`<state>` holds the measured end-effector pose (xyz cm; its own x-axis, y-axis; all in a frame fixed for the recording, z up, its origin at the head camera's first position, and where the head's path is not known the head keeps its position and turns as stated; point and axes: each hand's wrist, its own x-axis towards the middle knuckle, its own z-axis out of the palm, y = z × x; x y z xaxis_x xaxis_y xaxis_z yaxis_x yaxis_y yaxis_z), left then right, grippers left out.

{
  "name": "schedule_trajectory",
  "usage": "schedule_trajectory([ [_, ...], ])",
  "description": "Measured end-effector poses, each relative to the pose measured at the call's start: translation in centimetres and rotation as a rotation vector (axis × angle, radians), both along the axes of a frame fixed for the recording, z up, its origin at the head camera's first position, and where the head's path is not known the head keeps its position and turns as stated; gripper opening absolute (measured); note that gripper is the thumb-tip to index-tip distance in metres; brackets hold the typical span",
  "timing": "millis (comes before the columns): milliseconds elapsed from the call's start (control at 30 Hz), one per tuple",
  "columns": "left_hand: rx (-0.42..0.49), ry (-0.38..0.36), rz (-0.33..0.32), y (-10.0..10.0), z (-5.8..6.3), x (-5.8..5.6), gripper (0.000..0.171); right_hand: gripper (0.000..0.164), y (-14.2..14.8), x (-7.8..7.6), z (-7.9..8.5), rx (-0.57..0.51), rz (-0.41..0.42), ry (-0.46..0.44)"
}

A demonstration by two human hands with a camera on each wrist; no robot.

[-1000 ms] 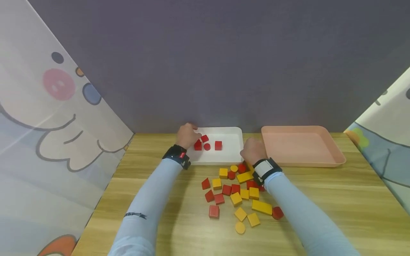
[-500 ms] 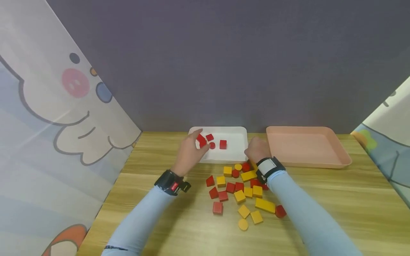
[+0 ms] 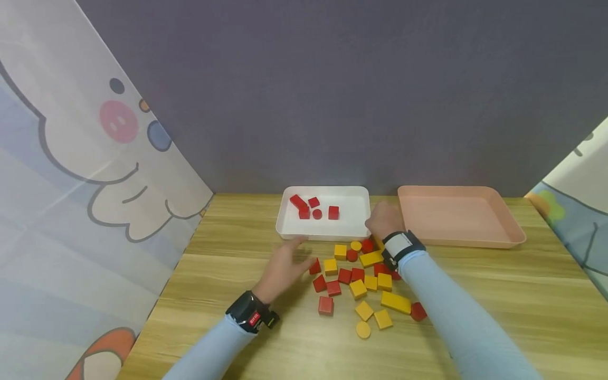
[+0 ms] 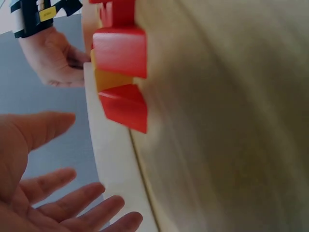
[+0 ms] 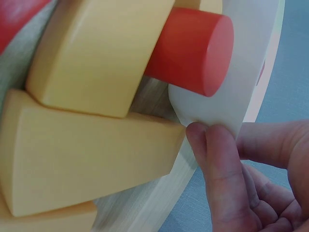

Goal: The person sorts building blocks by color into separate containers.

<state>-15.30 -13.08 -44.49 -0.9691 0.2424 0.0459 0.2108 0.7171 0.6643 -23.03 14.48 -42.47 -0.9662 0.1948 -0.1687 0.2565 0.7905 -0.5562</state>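
My left hand (image 3: pixel 280 272) hovers over the table at the left side of the loose blocks, fingers spread and holding nothing. Its thumb and index finger point toward a red triangular block (image 3: pixel 315 266); in the left wrist view a red wedge-shaped block (image 4: pixel 124 107) lies beyond the thumb. My right hand (image 3: pixel 383 220) pinches the right front corner of the white tray (image 3: pixel 352 214) between thumb and curled fingers, as the right wrist view shows. Inside that tray lie several red blocks (image 3: pixel 334 212). Just below the right hand are yellow blocks (image 5: pixel 96 154) and a red cylinder (image 5: pixel 193 50).
A pink tray (image 3: pixel 456 241) stands to the right of the right hand. Red and yellow blocks (image 3: pixel 396 302) of mixed shapes spread over the wooden table (image 3: pixel 228 269) in front of the trays. A dark grey wall (image 3: pixel 323 105) rises behind.
My left hand has let go of a long red block inside the white tray, opened and drawn back toward the loose blocks. The right hand stays at the tray's corner.
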Motion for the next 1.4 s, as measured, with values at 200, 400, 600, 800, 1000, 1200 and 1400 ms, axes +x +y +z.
schedule_trajectory([
  [200,-0.039,-0.050,-0.080,0.3,-0.9,0.2,0.059,0.019,0.0,0.0,0.0,0.004,0.006,0.009],
  [400,-0.058,-0.078,-0.132,0.6,-1.1,0.0,0.058,0.018,0.0,-0.3,-0.2,0.000,0.006,0.007],
  [600,-0.147,-0.081,-0.188,1.2,-1.4,-0.3,0.057,0.017,0.1,-0.4,-0.5,-0.001,0.007,0.027],
  [800,-0.213,-0.041,-0.240,1.6,-1.6,-0.4,0.049,0.018,0.1,-0.4,-0.5,-0.010,0.006,0.017],
  [1000,-0.283,0.001,-0.279,2.0,-1.6,-0.3,0.041,0.019,0.2,-0.5,-0.4,-0.013,0.006,0.015],
  [1200,-0.309,0.043,-0.292,2.0,-1.7,-0.1,0.031,0.018,0.2,-0.5,-0.5,-0.012,0.005,0.027],
  [1400,-0.261,0.037,-0.296,1.7,-1.6,0.1,0.022,0.019,0.2,-0.4,-0.6,-0.011,0.009,0.029],
])
